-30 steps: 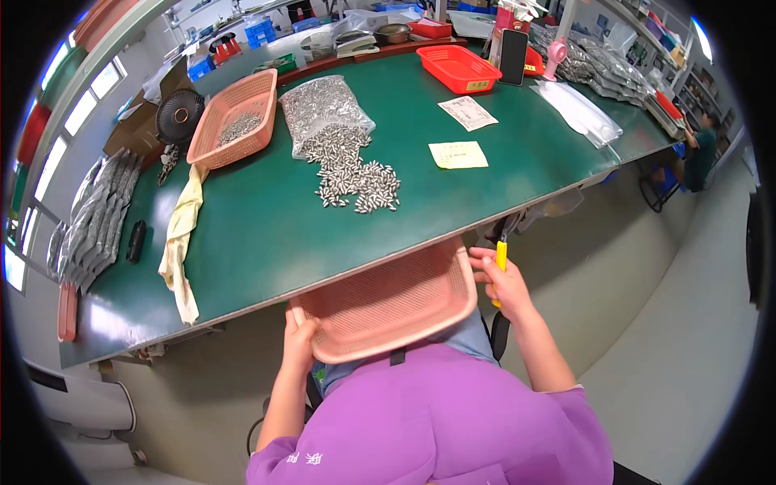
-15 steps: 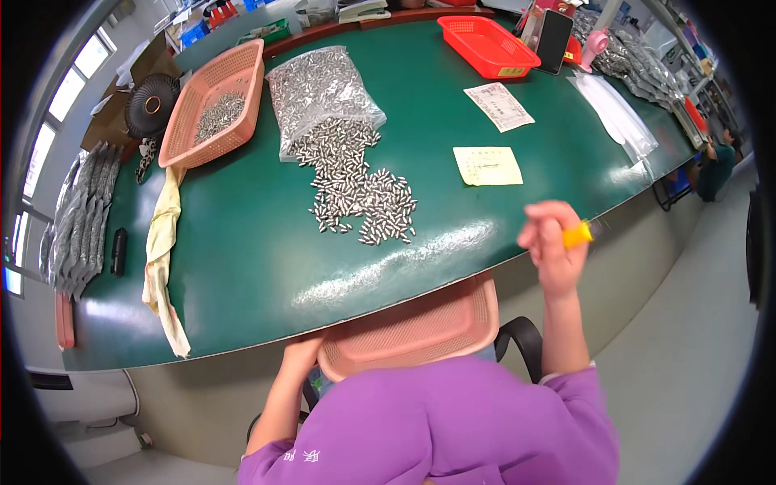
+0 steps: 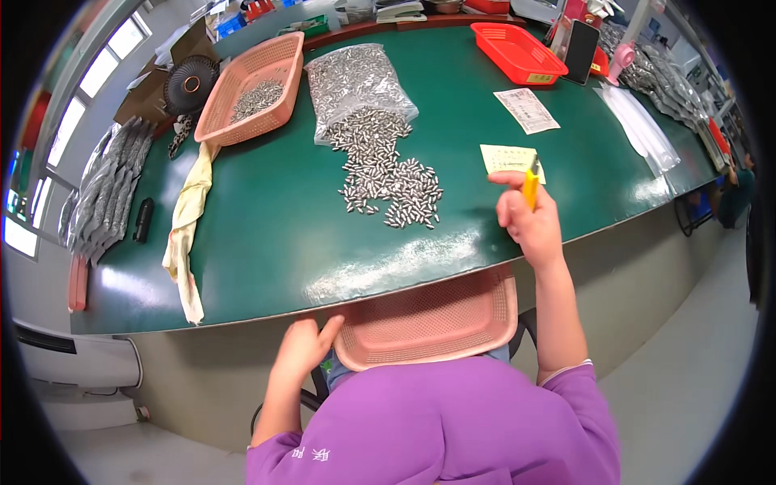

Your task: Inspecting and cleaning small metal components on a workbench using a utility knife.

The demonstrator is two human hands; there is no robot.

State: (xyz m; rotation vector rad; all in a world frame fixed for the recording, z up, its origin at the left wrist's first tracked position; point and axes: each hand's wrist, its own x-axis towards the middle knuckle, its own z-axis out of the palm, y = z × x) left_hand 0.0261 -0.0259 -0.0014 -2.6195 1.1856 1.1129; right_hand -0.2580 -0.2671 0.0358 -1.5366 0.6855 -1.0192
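My right hand (image 3: pixel 529 218) is raised over the table's near edge. It is closed around a small yellow tool (image 3: pixel 531 187) with a narrow dark tip pointing up; its index finger sticks out to the left. My left hand (image 3: pixel 305 346) is at the table edge, beside the left rim of a pink mesh basket (image 3: pixel 428 356) on my lap. Its thumb is spread toward that rim; the other fingers are partly hidden. Small pointed metal pieces (image 3: pixel 388 174) spill across the green table (image 3: pixel 275 218) from a clear plastic bag (image 3: pixel 360 81).
A yellow slip (image 3: pixel 501 158) and a white printed slip (image 3: pixel 527 111) lie beyond my right hand. Farther off are a red tray (image 3: pixel 521 56), a phone (image 3: pixel 581 52) and clear plastic sleeves (image 3: pixel 638 129). Leftward are another pink basket (image 3: pixel 218 113), a cream cloth (image 3: pixel 190 226) and silvery packets (image 3: pixel 109 190).
My right hand has moved left and slightly up, turning the yellow tool upright. My left hand has come further into view, its thumb now showing beside the basket. The whole view has shifted a little.
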